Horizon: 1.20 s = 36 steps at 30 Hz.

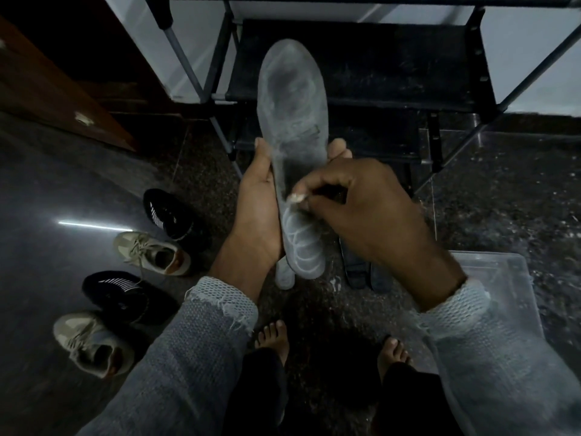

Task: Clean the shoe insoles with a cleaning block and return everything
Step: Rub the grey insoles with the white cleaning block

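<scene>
The left hand (pixel 257 212) cradles a grey insole (pixel 294 136) from beneath, thumb along one edge and fingertips curled round the other, its toe pointing up toward the black shoe rack (pixel 361 73). The right hand (pixel 371 221) pinches a small pale cleaning block (pixel 295 198) between thumb and fingertips, pressed on the insole's middle. A faint printed mark and looping lines show on the insole, too blurred to read; two dark insoles (pixel 364 272) lie on the floor below, shoes (pixel 151 253) left.
</scene>
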### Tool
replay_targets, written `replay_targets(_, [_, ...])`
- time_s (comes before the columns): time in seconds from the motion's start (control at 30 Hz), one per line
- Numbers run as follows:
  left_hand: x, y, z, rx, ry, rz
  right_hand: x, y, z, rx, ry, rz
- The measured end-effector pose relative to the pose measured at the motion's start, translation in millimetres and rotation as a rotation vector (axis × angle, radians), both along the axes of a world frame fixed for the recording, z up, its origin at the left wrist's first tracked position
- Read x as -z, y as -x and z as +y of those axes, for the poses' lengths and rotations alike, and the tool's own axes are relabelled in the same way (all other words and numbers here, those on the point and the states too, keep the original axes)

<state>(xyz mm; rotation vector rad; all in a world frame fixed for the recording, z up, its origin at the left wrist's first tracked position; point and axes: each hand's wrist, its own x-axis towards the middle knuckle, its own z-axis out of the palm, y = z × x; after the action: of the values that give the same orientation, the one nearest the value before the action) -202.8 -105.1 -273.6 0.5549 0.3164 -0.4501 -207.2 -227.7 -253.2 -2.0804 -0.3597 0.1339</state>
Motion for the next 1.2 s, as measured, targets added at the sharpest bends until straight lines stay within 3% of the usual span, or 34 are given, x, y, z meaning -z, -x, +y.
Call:
replay_targets(0.13, [-1,1,-1,0.004,-0.005,-0.006,5,1,8,0.126,0.026,-0.108])
replay_targets(0.3, [1,-2,5,-0.007,-0.032,-0.021,-8,1,-1,-0.25,0.006,0.125])
replay_targets(0.53, [2,-1,3,0.021,0.008,0.001,4,4,14,0.092,-0.031,-0.071])
replay_targets(0.77, [3,-4,6,-0.038,-0.04,-0.023,-10,1,1,-0.309,0.014,0.102])
replay_targets(0.97, [1,-2,4,-0.01,-0.048,-0.011,2,7,16,0.025,-0.065,-0.025])
replay_targets(1.13, [3,-5,7,-0.036,-0.043,-0.019,-7,2,2,-0.277,-0.011,0.115])
replay_targets(1.2, [4,-6,9,-0.043,-0.041,-0.023,-8,3,2,-0.306,-0.014,0.123])
